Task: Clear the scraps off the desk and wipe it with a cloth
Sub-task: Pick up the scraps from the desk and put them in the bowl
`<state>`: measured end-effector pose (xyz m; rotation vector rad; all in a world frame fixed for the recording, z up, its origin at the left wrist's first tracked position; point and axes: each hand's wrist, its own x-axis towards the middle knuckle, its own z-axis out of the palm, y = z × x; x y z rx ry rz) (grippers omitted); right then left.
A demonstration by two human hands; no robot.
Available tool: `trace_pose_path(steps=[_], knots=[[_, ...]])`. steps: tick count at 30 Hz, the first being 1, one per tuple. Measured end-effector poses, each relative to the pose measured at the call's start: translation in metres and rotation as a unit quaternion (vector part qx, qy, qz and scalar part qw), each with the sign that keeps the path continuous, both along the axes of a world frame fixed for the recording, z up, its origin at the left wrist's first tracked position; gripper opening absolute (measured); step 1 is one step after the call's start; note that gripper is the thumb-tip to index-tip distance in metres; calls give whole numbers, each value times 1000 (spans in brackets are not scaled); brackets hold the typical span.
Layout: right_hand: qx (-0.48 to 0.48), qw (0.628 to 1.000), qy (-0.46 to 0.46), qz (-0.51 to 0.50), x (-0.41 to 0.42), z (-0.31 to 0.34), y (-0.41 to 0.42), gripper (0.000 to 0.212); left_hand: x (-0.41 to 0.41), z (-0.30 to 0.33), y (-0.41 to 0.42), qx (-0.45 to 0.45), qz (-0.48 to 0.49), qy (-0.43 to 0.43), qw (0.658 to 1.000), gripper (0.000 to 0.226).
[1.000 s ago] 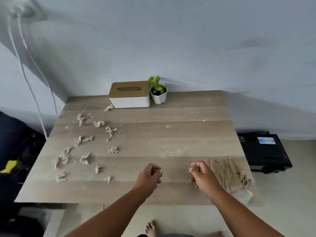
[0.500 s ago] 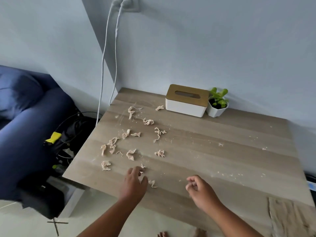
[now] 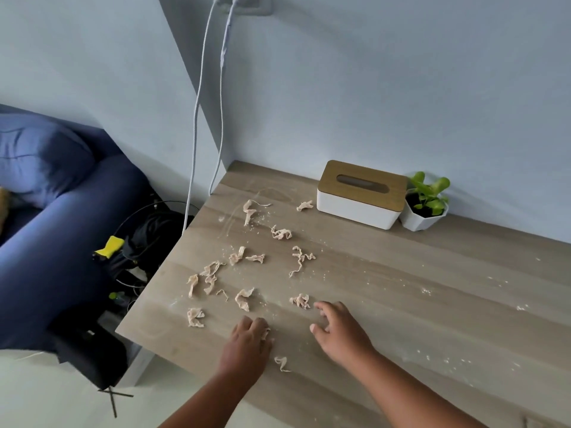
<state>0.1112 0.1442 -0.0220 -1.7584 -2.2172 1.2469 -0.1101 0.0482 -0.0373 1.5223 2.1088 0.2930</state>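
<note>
1. Nearest the front edge of the desk [image 3: 401, 304], one twisted scrap [image 3: 281, 363] lies alone between the two forearms.
2. Left hand [image 3: 247, 344]: palm down on the wood, fingers curled over a pale scrap [image 3: 265, 333] that shows at the fingertips; whether it is gripped or merely covered, cannot tell.
3. Right hand [image 3: 336, 329]: fingers loosely spread and bent, holding nothing, fingertips just beside a crumpled scrap [image 3: 299, 301] without clearly touching it.
4. Left front corner: a single wadded scrap [image 3: 194, 317], apart from both hands.
5. Middle left of the desk: a loose scatter of beige scraps [image 3: 244, 299], more than ten pieces, running back toward the wall; a long stringy one [image 3: 301, 259] lies at its right side.
6. Surface overall: fine pale crumbs [image 3: 426, 291] and faint smears across the wood.
7. Rear of the desk: white tissue box [image 3: 360, 196] with a wooden lid, a scrap [image 3: 305, 205] just beside its left end; small potted plant [image 3: 426, 205] in a white pot touching its right end.
8. Wall behind: two white cables [image 3: 197, 103] hanging from a socket, passing the desk's left edge.
9. Left of the desk: blue sofa [image 3: 55, 211], with tangled black cords and a yellow item [image 3: 109, 247] on the floor.
</note>
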Motion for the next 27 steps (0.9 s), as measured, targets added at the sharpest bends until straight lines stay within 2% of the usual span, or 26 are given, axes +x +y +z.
trace_pose_path(steps=[8,13,18,23,27], knots=[[62,993,-58,88,-37,-11,30,56,0,1,5,-24,18,-19,999,18],[109,981,-96,132,-52,-14,38,31,-8,10,-3,-3,31,-23,999,13],[136,970,-127,154,-51,-15,38,19,-14,19,-7,35,57,-21,998,8],[121,986,-56,104,-49,-11,37,21,-20,23,-3,44,62,-29,997,9],[81,995,21,45,-46,-2,39,7,-30,20,10,65,49,-37,996,8]])
